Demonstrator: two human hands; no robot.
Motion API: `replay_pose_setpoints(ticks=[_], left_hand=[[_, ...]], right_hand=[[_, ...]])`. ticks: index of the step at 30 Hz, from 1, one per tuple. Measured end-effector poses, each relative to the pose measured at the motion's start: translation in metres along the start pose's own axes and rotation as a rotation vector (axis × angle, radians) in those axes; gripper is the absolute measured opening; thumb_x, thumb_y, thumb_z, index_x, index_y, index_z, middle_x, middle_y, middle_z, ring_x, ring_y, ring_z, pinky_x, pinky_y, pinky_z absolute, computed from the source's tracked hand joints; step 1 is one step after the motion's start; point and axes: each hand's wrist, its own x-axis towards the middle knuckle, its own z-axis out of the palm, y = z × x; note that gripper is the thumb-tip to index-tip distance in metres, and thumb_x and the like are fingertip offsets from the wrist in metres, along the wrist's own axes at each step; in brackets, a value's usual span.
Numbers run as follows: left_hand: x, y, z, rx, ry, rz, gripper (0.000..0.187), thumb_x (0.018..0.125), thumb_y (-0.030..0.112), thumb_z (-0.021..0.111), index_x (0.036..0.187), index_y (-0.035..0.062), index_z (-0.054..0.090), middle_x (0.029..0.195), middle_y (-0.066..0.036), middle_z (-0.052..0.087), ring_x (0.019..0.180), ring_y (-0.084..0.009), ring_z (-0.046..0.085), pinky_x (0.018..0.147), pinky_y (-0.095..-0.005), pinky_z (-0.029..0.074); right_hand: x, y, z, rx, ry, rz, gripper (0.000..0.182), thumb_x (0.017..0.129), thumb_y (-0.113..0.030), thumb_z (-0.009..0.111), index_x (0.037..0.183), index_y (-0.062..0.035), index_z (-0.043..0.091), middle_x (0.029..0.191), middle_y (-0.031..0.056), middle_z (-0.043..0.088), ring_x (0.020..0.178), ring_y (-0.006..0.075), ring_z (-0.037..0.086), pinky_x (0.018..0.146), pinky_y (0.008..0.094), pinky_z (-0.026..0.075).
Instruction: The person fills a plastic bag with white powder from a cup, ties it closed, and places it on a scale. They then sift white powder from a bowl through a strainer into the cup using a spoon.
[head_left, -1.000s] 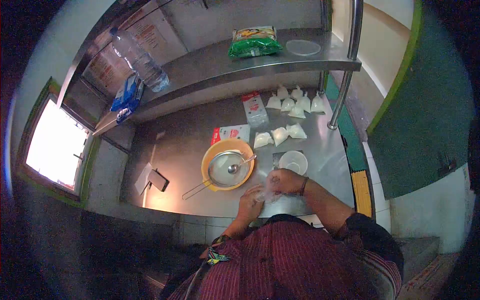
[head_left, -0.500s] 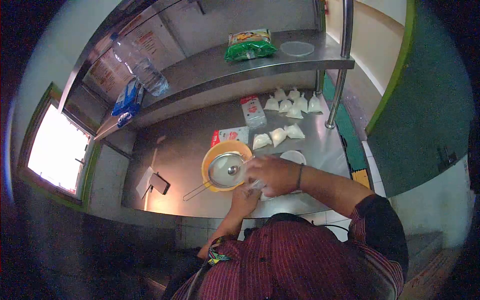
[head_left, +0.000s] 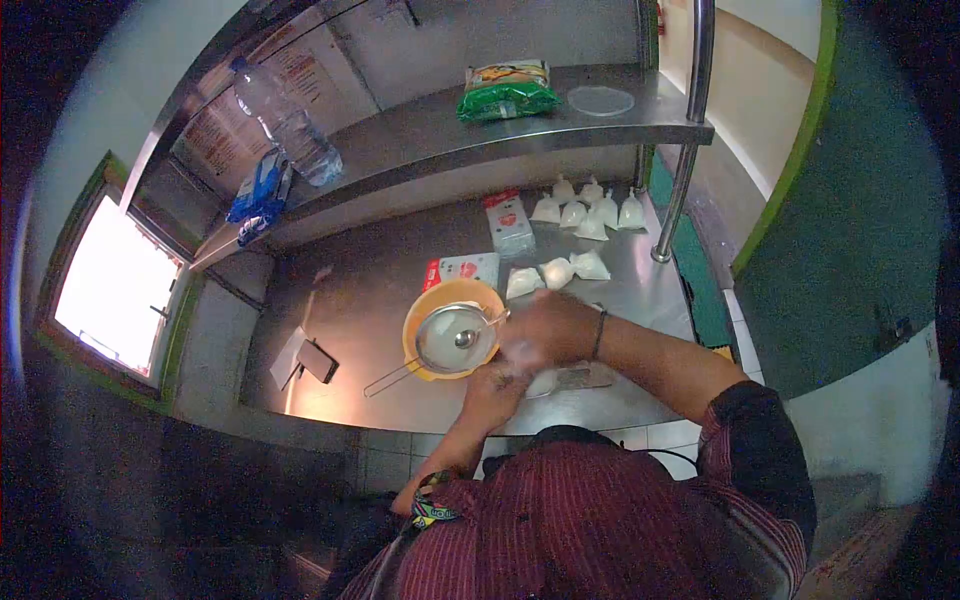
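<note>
My left hand [head_left: 492,397] is just right of the yellow bowl [head_left: 411,331], its fingers closed on a clear plastic bag [head_left: 524,353]. Above it my right hand [head_left: 556,328], blurred, bends over the same bag; its fingertips are smeared. On the bowl rests a metal sieve [head_left: 434,345] with a metal spoon [head_left: 463,339] over white powder. Behind my right hand stand tied bags of white powder, three in a near row [head_left: 557,273] and several in a far group [head_left: 591,221].
Two red and white packets [head_left: 468,268] lie behind the bowl. A phone on a stand [head_left: 318,361] is at the left of the steel table [head_left: 370,250]. The shelf [head_left: 420,142] above holds a bottle [head_left: 300,140], a blue packet [head_left: 262,195], a green bag [head_left: 508,95] and a round lid [head_left: 600,100].
My right hand has moved slightly up and right, over the pale round item behind it. My left hand has barely shifted. The view has tilted a little.
</note>
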Motion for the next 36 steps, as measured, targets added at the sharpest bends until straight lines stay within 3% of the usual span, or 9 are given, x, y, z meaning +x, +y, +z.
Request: replay_pose_setpoints(ticks=[1, 3, 4, 8, 10, 16, 22, 30, 36], left_hand=[[0.002, 0.005, -0.001, 0.045, -0.048, -0.106, 0.028, 0.096, 0.032, 0.069, 0.090, 0.0066, 0.078, 0.066, -0.013, 0.066, 0.060, -0.0182, 0.062, 0.062, -0.0360, 0.050], [0.003, 0.014, -0.001, 0.084, -0.083, -0.217, 0.028, 0.095, 0.032, 0.070, 0.090, 0.0063, 0.078, 0.066, -0.014, 0.066, 0.060, -0.0180, 0.062, 0.061, -0.0362, 0.050], [0.004, 0.018, -0.001, 0.062, -0.036, -0.186, 0.029, 0.095, 0.033, 0.070, 0.089, 0.0060, 0.078, 0.065, -0.013, 0.065, 0.059, -0.0174, 0.061, 0.059, -0.0366, 0.049], [0.006, -0.004, 0.000, 0.163, 0.007, -0.087, 0.031, 0.095, 0.034, 0.070, 0.087, 0.0050, 0.077, 0.062, -0.014, 0.063, 0.055, -0.0202, 0.059, 0.055, -0.0385, 0.046], [0.008, 0.000, 0.004, 0.136, 0.051, -0.033, 0.031, 0.095, 0.034, 0.070, 0.086, 0.0050, 0.077, 0.062, -0.015, 0.063, 0.054, -0.0225, 0.060, 0.055, -0.0396, 0.046], [0.011, 0.019, -0.006, 0.226, 0.015, -0.072, 0.033, 0.096, 0.036, 0.068, 0.087, 0.0054, 0.077, 0.068, -0.015, 0.068, 0.059, -0.0272, 0.067, 0.058, -0.0406, 0.050], [0.006, 0.024, -0.004, 0.108, 0.027, -0.137, 0.036, 0.094, 0.037, 0.070, 0.082, 0.0038, 0.075, 0.068, -0.020, 0.067, 0.060, -0.0306, 0.067, 0.058, -0.0424, 0.049], [0.005, 0.023, -0.003, 0.252, 0.075, -0.063, 0.043, 0.092, 0.040, 0.071, 0.076, 0.0006, 0.073, 0.068, -0.022, 0.066, 0.060, -0.0359, 0.066, 0.059, -0.0448, 0.050], [0.009, 0.012, 0.002, 0.264, 0.000, -0.102, 0.035, 0.092, 0.036, 0.072, 0.082, 0.0028, 0.075, 0.069, -0.022, 0.066, 0.061, -0.0360, 0.066, 0.059, -0.0450, 0.050]], right_hand=[[0.001, 0.010, -0.004, -0.003, -0.004, 0.000, 0.020, 0.080, -0.021, 0.071, 0.096, -0.0082, 0.067, 0.083, 0.0128, 0.068, 0.083, 0.0321, 0.069, 0.087, 0.0462, 0.049], [0.003, 0.028, -0.016, -0.149, 0.740, 0.196, 0.020, 0.084, -0.024, 0.068, 0.098, -0.0090, 0.068, 0.078, 0.0123, 0.068, 0.077, 0.0318, 0.069, 0.082, 0.0432, 0.051], [-0.001, 0.026, -0.020, 0.024, 0.808, 0.227, 0.023, 0.085, -0.028, 0.067, 0.098, -0.0090, 0.069, 0.088, 0.0125, 0.069, 0.079, 0.0313, 0.068, 0.077, 0.0405, 0.052], [-0.019, -0.002, -0.019, 0.114, 0.477, 0.086, 0.026, 0.086, -0.035, 0.068, 0.097, -0.0107, 0.069, 0.097, 0.0105, 0.069, 0.090, 0.0295, 0.066, 0.083, 0.0426, 0.050], [-0.026, -0.006, -0.013, -0.248, 0.408, -0.021, 0.032, 0.083, -0.042, 0.071, 0.096, -0.0124, 0.070, 0.101, 0.0073, 0.068, 0.102, 0.0271, 0.062, 0.090, 0.0455, 0.047], [-0.033, -0.012, -0.021, -0.350, 0.157, 0.105, 0.032, 0.078, -0.044, 0.074, 0.093, -0.0157, 0.070, 0.101, 0.0048, 0.066, 0.107, 0.0260, 0.060, 0.095, 0.0453, 0.044], [-0.036, -0.018, -0.017, -0.259, 0.392, 0.033, 0.021, 0.076, -0.031, 0.079, 0.089, -0.0168, 0.070, 0.110, 0.0014, 0.063, 0.111, 0.0271, 0.058, 0.096, 0.0448, 0.045], [-0.040, -0.014, 0.000, -0.216, 0.378, 0.011, 0.022, 0.077, -0.028, 0.078, 0.095, -0.0167, 0.071, 0.114, 0.0030, 0.062, 0.112, 0.0277, 0.058, 0.096, 0.0449, 0.046], [-0.045, -0.012, -0.002, -0.202, 0.375, -0.019, 0.018, 0.080, -0.029, 0.076, 0.093, -0.0165, 0.072, 0.116, 0.0030, 0.062, 0.110, 0.0276, 0.058, 0.095, 0.0441, 0.047]])
